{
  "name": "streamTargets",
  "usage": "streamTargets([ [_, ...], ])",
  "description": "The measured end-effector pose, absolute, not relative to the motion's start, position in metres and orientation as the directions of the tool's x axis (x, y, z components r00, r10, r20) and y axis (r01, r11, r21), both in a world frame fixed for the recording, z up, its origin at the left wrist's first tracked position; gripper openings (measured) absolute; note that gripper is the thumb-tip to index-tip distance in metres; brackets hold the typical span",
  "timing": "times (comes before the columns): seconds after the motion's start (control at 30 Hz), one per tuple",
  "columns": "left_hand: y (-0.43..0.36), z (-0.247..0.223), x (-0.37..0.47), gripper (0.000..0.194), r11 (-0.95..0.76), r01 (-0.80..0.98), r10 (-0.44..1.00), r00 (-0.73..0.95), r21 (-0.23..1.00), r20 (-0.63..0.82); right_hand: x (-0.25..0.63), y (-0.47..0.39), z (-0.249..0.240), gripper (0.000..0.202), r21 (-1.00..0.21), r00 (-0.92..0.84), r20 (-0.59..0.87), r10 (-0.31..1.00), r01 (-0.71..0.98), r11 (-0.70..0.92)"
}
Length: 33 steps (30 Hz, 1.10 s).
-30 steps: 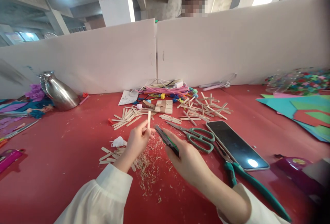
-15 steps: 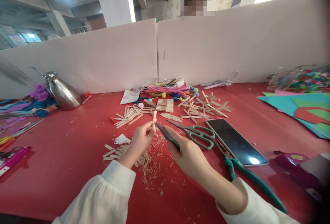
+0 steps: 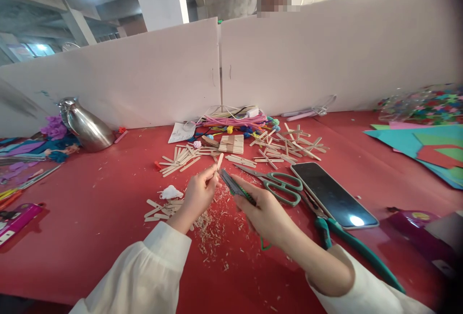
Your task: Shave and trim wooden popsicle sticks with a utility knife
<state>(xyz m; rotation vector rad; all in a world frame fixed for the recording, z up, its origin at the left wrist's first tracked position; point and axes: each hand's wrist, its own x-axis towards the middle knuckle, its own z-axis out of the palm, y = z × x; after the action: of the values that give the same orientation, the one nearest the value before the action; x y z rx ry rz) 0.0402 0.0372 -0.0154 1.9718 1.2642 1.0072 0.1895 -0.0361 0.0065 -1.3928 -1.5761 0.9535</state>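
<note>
Pinched in my left hand (image 3: pixel 200 192) is a wooden craft stick (image 3: pixel 220 161), its upper end rising past the fingertips. My right hand (image 3: pixel 264 210) is closed around a dark utility knife (image 3: pixel 235 186), whose front end points up and left at the stick; whether the blade touches the wood I cannot tell. A green loop (image 3: pixel 265 244) hangs below the right hand. Wood shavings (image 3: pixel 210 234) lie scattered on the red table under both hands. Several craft sticks (image 3: pixel 155 211) and a crumpled white piece (image 3: pixel 171 192) rest beside my left wrist.
Scissors (image 3: pixel 282 186), green-handled pliers (image 3: pixel 356 246) and a phone (image 3: pixel 334 196) lie to the right. Behind the hands are loose sticks (image 3: pixel 289 145) and a banded stick bundle (image 3: pixel 232 144). A steel jug (image 3: pixel 87 128) stands at the left, before a white partition (image 3: pixel 144 80).
The stick now leans more to the right. My right hand has turned slightly with the knife, and the green loop has come into sight beneath it.
</note>
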Motion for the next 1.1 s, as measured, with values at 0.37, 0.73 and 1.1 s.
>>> streamTargets([
  [0.37, 0.04, -0.019, 0.046, 0.03, -0.297, 0.317, 0.941, 0.254, 0.901, 0.221, 0.188, -0.034, 0.005, 0.049, -0.921, -0.048, 0.097, 0.994, 0.375, 0.108],
  [0.73, 0.038, -0.019, 0.045, 0.03, -0.326, 0.307, 0.93, 0.274, 0.894, 0.246, 0.19, -0.037, 0.008, 0.051, -0.721, -0.083, 0.231, 0.969, 0.655, 0.228],
  [1.1, 0.035, -0.017, 0.052, 0.023, -0.324, 0.293, 0.938, 0.221, 0.9, 0.266, 0.179, -0.035, 0.009, 0.047, -0.993, -0.11, -0.118, 0.987, 0.003, -0.118],
])
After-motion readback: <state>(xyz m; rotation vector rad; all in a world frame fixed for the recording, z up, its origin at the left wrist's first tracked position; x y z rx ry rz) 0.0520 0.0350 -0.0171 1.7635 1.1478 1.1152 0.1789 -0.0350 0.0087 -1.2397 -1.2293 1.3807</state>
